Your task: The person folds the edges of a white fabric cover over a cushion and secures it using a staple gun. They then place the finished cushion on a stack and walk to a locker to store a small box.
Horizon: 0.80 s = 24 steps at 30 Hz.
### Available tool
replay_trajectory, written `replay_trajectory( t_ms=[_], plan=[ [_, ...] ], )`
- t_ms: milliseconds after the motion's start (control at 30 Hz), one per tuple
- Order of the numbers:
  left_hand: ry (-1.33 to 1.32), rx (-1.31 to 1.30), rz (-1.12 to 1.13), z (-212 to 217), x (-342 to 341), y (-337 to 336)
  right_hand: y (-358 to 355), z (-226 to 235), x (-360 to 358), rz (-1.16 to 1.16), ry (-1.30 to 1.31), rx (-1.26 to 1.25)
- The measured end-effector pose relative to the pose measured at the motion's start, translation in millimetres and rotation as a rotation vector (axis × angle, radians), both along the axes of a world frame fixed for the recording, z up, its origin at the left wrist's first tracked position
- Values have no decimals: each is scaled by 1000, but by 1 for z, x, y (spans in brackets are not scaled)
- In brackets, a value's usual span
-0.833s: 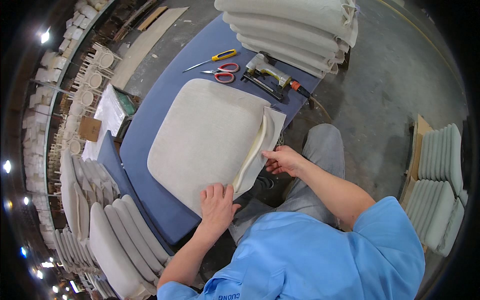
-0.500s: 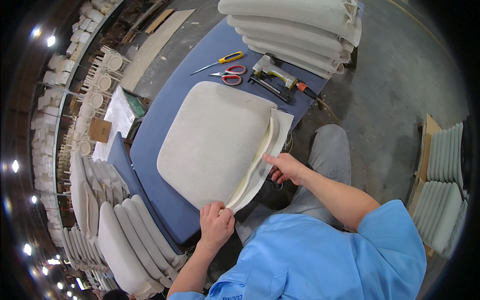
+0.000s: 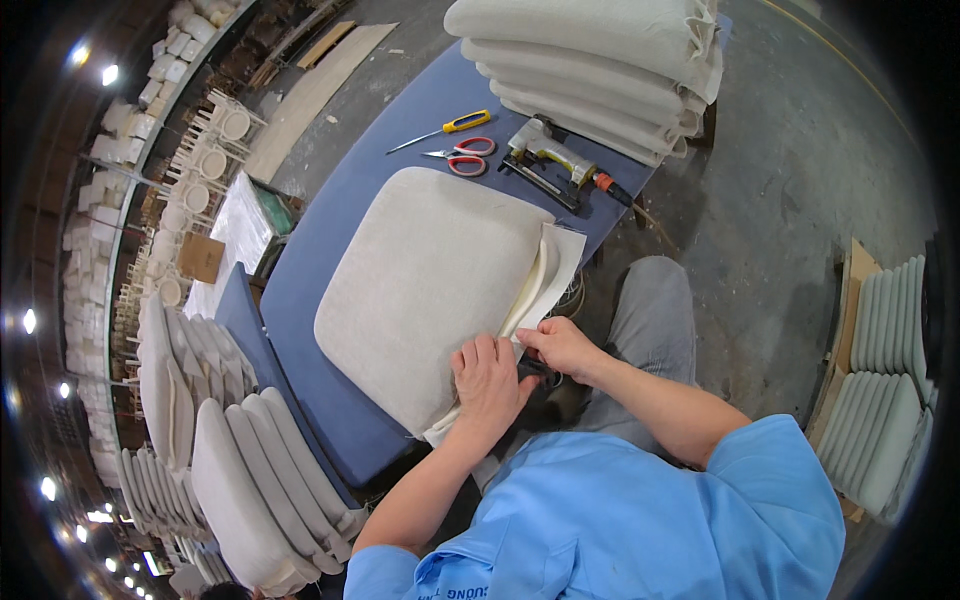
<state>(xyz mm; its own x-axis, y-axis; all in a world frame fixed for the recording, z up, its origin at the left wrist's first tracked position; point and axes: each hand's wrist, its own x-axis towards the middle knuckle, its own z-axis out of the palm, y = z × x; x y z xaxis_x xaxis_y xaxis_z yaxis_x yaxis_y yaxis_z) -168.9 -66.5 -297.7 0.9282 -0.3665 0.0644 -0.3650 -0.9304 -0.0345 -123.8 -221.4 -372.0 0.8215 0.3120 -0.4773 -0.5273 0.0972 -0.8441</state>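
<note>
A light grey seat cushion (image 3: 420, 290) lies on the blue padded table, its open edge towards me. Along that edge a pale foam layer shows beside a loose fabric flap (image 3: 560, 275). My left hand (image 3: 488, 390) is bent over the middle of this edge, fingers on the cushion's top and thumb lower down. Close beside it, my right hand (image 3: 565, 350) pinches the flap between thumb and fingers. Beyond the cushion lie a yellow-handled screwdriver (image 3: 465, 121), red-handled scissors (image 3: 470, 157) and a pneumatic staple gun (image 3: 550, 160) with its hose.
Covered cushions (image 3: 590, 70) are stacked at the table's (image 3: 310, 240) far right end. More cushions (image 3: 270, 480) stand in rows at the left, others (image 3: 885, 390) on the right. Chair frames (image 3: 210, 160) and a cardboard box (image 3: 200, 257) are farther off at left.
My left hand has moved from the cushion's near corner right and up along the edge, close to my right hand. My right hand has shifted slightly down along the flap.
</note>
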Motion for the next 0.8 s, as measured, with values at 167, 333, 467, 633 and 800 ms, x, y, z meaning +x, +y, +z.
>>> replay_trajectory(
  t_ms=[167,333,467,633,800],
  plan=[
    [-56,99,4,-17,31,-7,3,-15,0,-34,-29,24],
    [-28,183,-118,-17,50,-4,1,-16,-1,-21,-54,-37],
    [61,216,-233,-15,62,-3,-4,-17,2,54,-70,-56],
    [150,151,-317,-3,65,13,-46,45,40,209,-582,-503],
    [120,47,-377,-11,69,9,-4,68,115,192,-1331,-702]
  ],
)
